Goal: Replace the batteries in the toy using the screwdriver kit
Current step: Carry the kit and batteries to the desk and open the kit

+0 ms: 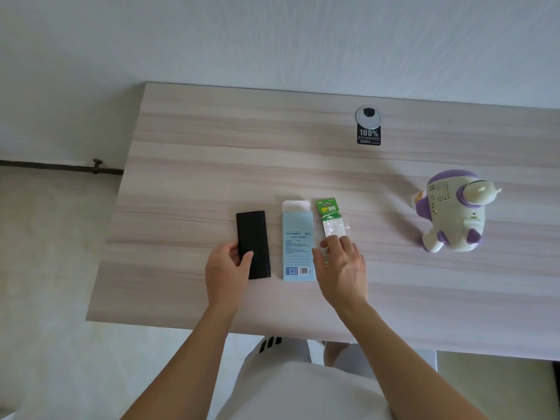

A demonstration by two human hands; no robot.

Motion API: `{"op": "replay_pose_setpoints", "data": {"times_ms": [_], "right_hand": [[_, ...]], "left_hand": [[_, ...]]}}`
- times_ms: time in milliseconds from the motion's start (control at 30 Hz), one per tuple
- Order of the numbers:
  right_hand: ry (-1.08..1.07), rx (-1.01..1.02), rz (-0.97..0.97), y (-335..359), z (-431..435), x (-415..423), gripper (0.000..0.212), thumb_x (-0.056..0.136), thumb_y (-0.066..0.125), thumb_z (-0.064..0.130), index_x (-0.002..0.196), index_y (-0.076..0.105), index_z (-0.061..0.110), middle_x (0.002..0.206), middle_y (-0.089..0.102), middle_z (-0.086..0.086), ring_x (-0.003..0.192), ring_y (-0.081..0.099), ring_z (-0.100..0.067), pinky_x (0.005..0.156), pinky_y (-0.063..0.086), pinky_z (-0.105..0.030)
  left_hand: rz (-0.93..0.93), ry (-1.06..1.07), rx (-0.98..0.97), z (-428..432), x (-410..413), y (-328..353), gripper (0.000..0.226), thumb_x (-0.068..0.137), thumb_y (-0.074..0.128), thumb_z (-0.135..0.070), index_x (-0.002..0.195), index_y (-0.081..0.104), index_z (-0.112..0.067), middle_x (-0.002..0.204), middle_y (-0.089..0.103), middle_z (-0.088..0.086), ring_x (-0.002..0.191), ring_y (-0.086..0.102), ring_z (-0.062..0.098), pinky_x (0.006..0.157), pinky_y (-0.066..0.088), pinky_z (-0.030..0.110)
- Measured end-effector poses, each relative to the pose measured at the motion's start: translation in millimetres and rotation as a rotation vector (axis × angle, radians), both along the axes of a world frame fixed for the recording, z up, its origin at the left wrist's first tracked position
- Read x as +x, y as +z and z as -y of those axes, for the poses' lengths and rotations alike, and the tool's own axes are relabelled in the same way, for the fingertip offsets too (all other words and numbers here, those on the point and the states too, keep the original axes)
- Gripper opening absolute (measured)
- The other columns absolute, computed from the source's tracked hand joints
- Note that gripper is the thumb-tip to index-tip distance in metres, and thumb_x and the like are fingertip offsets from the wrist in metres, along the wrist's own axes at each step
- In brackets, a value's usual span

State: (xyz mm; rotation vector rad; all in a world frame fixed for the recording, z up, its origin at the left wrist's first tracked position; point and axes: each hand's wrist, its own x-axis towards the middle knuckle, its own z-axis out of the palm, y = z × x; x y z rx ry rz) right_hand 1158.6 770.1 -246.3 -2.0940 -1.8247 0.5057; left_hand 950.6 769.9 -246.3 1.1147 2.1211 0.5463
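A black screwdriver kit case (253,237) lies on the wooden table (212,140), and my left hand (225,269) grips its lower left edge, thumb on top. Right of it lies a light blue cardboard box (298,237) with its top flap open. A green-topped battery pack (331,218) lies beside the box; my right hand (341,265) rests over its lower end with fingers relaxed, hiding that part. The white and purple toy (453,210) lies on its side at the right of the table, apart from both hands.
A grey cable grommet (368,115) with a black sticker (368,135) below it sits at the back of the table. The table's near edge runs just in front of my body. Pale floor shows at the left.
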Motion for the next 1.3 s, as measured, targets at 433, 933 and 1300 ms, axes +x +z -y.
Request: {"op": "replay_pose_setpoints", "data": {"times_ms": [433,933,1300], "right_hand": [[0.133,-0.044,-0.046,5,-1,-36,0.018,0.090,0.069,0.024,0.097,0.060,0.011,0.096,0.065,-0.010,0.085,0.065,-0.029,0.064,0.056,-0.036],[0.036,-0.544,-0.501,49,-24,-66,0.036,0.097,0.047,0.054,0.103,0.054,0.019,0.096,0.063,-0.001,0.083,0.068,-0.016,0.060,0.058,-0.025],[-0.055,-0.360,-0.791,92,-12,-38,0.031,0.098,0.057,0.038,0.082,0.057,0.011,0.075,0.063,-0.008,0.054,0.065,-0.011,0.047,0.050,-0.024]], "left_hand": [[-0.024,0.011,-0.217,-23,13,6,0.066,0.079,0.079,-0.046,0.124,0.048,-0.011,0.120,0.056,0.009,0.106,0.056,0.024,0.077,0.046,0.030],[0.764,0.257,-0.115,-9,2,57,0.014,0.092,0.070,-0.024,0.104,0.065,-0.018,0.102,0.074,0.007,0.095,0.072,0.022,0.077,0.063,0.043],[0.791,0.218,-0.100,-14,35,105,0.029,0.093,0.064,-0.043,0.090,0.072,-0.015,0.084,0.077,0.003,0.079,0.075,0.019,0.068,0.064,0.040]]}}
